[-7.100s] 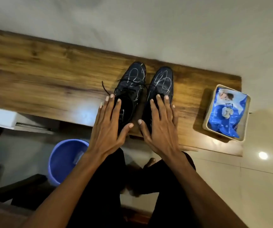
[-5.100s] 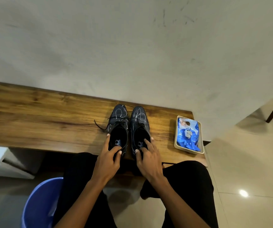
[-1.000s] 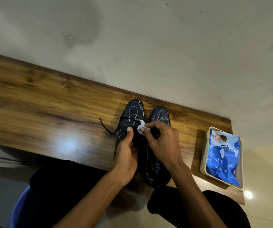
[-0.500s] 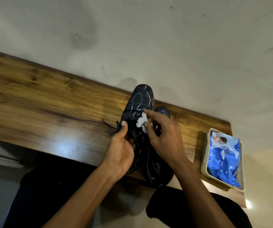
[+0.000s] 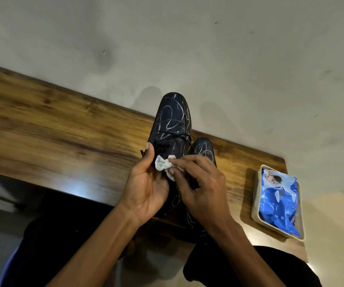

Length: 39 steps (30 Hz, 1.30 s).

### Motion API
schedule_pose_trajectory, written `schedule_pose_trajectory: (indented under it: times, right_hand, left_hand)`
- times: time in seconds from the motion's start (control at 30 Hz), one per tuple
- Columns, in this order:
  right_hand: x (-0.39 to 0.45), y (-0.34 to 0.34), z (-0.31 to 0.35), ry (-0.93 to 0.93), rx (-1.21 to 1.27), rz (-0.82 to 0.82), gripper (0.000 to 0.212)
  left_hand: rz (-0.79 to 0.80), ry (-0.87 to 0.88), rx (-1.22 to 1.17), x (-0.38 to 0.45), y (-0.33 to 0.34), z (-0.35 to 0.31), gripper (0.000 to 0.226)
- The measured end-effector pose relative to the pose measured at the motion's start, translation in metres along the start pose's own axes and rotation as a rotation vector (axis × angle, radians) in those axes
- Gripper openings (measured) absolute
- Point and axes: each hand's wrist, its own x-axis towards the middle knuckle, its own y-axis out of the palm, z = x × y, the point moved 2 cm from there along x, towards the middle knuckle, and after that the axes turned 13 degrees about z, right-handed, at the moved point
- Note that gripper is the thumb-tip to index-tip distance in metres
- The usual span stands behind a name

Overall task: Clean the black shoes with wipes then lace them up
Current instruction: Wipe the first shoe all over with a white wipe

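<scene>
Glossy scribbled shoe (image 5: 172, 121); varnished wood bench (image 5: 63, 129); shiny plastic packet (image 5: 278, 201).

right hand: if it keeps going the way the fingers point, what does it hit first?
The right hand points left; its fingertips already pinch the white wipe. Just beyond lies the left hand gripping the raised shoe. Depth unclear.

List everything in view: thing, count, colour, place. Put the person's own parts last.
shoes: 2, black with white scribbles; one lifted in the left hand, the other on the bench behind the right hand
wipe: 1, white, crumpled, pinched against the lifted shoe
bench: 1, brown wood, against the wall
tray: 1, cream, right end of the bench
wipes packet: 1, blue, in the tray
wall: grey, behind the bench
left hand: gripping the lifted shoe
right hand: holding the wipe
</scene>
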Motion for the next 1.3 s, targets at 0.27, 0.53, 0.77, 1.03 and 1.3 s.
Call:
schedule_pose_trajectory:
  times: [0.27,0.53,0.77,1.03,1.3]
  right_hand:
    - [0.032,-0.021,-0.015,0.118,-0.026,-0.187,0.022]
    - [0.000,-0.020,0.032,0.071,0.070,-0.220,0.021]
    - [-0.007,-0.020,0.041,-0.032,0.094,-0.168,0.022]
    - [0.029,-0.038,-0.001,0.088,0.002,-0.263,0.020]
    - [-0.009,-0.020,0.016,0.098,0.139,-0.186,0.017]
  left_hand:
    - [0.062,0.012,0.109,-0.021,0.015,0.001,0.047]
    - [0.054,0.081,0.165,-0.028,0.020,-0.005,0.056]
    - [0.039,0.084,0.102,-0.031,0.024,-0.013,0.067]
    - [0.102,0.121,0.161,-0.036,0.023,-0.010,0.059]
    - [0.066,0.102,0.248,-0.029,0.015,-0.011,0.047]
